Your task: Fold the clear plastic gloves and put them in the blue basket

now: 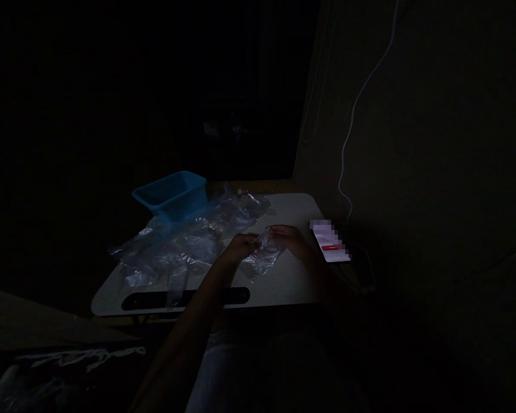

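Observation:
The scene is very dark. Over a small white lap table [284, 281], my left hand [239, 248] and my right hand [289, 236] both pinch the top of a small clear plastic bag [263, 258]. The bag hangs down between them onto the tabletop. Both hands have their fingers closed on its upper edge. What the bag contains, if anything, I cannot make out. A heap of similar clear plastic bags [184, 244] lies to the left of my hands.
A blue plastic tub [172, 194] stands at the table's far left corner. A lit phone [330, 241] rests at the right edge, with a white cable [348, 137] running up the wall. A dark slot [184, 298] lines the table's near edge.

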Demonstrator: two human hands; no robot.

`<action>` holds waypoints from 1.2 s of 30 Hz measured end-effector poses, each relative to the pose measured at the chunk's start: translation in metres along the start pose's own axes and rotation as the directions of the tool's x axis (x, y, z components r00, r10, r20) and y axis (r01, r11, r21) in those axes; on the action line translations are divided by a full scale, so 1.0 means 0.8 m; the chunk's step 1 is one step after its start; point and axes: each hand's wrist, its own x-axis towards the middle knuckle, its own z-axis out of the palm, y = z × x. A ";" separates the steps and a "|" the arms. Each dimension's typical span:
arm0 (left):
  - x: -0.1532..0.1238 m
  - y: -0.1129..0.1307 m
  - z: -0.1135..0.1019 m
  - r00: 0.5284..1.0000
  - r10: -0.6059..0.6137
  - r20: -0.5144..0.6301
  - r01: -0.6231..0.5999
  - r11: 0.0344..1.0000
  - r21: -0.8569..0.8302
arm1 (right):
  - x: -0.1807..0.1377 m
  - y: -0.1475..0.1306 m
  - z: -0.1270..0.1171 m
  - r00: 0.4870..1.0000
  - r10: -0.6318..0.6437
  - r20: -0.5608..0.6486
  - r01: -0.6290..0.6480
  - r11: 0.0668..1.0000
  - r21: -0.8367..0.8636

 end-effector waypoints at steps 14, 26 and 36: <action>-0.003 -0.010 0.000 0.988 -0.006 -0.154 0.002 1.000 -0.025 | -0.003 -0.002 0.003 0.999 -0.013 -0.043 0.004 0.981 -0.194; -0.005 -0.007 0.000 0.982 0.014 -0.191 -0.012 1.000 0.008 | -0.010 -0.013 0.008 1.000 -0.010 -0.023 0.002 0.940 -0.340; -0.005 -0.008 0.000 0.978 0.033 -0.205 -0.036 0.999 -0.008 | -0.008 -0.009 0.010 0.999 0.023 0.025 -0.017 0.975 -0.224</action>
